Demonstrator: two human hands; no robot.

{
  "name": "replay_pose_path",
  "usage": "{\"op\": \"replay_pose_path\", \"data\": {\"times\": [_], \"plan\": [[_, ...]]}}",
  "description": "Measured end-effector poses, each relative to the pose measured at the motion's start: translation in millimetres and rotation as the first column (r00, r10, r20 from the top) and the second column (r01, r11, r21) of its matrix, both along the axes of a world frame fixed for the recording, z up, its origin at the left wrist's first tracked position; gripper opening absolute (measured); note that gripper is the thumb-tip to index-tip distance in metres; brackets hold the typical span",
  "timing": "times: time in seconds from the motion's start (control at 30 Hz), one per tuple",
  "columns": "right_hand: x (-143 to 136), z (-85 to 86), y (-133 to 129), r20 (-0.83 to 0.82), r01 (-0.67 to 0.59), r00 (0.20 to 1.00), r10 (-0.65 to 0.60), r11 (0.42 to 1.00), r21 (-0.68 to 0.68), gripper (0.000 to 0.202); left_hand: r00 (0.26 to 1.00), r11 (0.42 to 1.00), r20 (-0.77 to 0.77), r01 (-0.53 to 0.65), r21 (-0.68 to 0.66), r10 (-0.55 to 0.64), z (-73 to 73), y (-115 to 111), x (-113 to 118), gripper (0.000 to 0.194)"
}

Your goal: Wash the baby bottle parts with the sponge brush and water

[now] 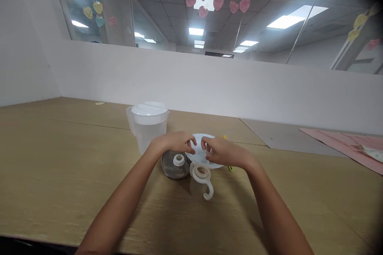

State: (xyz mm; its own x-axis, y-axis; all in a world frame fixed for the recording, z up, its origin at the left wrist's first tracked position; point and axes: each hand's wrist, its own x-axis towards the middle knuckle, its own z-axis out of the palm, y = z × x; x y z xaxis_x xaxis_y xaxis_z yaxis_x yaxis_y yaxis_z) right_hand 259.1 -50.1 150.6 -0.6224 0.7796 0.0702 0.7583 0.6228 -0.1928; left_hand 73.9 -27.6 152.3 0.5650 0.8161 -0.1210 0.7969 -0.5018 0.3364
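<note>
My right hand (223,151) is closed, its fingertips pinched around a small clear object (208,151) above the white plate (217,166). What kind of object it is I cannot make out. My left hand (181,142) hovers over the plate's left side, thumb and fingers apart, with nothing seen in it. Below the hands stands a translucent container (197,187) with a round opening and a white hooked handle (209,191); something brownish shows inside. Left of it lies a grey metal tray (172,172) with a small white ring-shaped part (178,160) on it.
A clear pitcher (149,131) with a white lid, holding water, stands behind my left wrist. Bits of a yellow thing (224,137) and a green thing (230,168) show beside the plate. Pink cloth (335,143) lies at the far right. A white wall (191,79) bounds the table's back.
</note>
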Motion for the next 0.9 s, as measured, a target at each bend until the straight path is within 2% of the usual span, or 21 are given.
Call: {"op": "replay_pose_path", "data": {"times": [0.13, 0.27, 0.37, 0.5, 0.67, 0.8, 0.9], "plan": [[7.6, 14.8, -11.4, -0.198, 0.042, 0.98, -0.032, 0.998, 0.048, 0.012, 0.965, 0.974, 0.179, 0.211, -0.085, -0.193, 4.9, -9.4, 9.1, 0.041], [12.0, 27.9, -26.9, -0.324, 0.105, 0.944, -0.062, 0.988, 0.116, 0.01, 0.932, 0.954, 0.249, 0.29, -0.081, -0.263, 6.5, -17.0, 18.3, 0.037], [10.9, 31.5, -34.6, -0.337, 0.084, 0.94, -0.057, 0.994, 0.067, 0.009, 0.911, 0.941, 0.277, 0.334, -0.06, -0.306, 2.9, -17.9, 24.4, 0.033], [7.0, 29.0, -35.5, -0.288, 0.059, 0.957, -0.045, 0.997, 0.039, 0.009, 0.878, 0.898, 0.293, 0.425, -0.111, -0.379, -5.3, -14.1, 29.3, 0.022], [6.7, 26.4, -32.9, -0.265, 0.026, 0.964, -0.006, 0.997, 0.071, 0.008, 0.893, 0.907, 0.269, 0.403, -0.124, -0.36, -8.8, -12.1, 29.4, 0.017], [9.6, 29.5, -37.7, -0.298, 0.066, 0.954, -0.028, 0.991, 0.119, 0.009, 0.904, 0.918, 0.254, 0.38, -0.11, -0.344, -4.6, -15.2, 28.2, 0.017], [10.3, 32.1, -42.7, -0.291, 0.076, 0.956, -0.045, 0.992, 0.096, 0.009, 0.898, 0.921, 0.297, 0.371, -0.117, -0.324, -5.1, -16.7, 30.1, 0.016]]}}
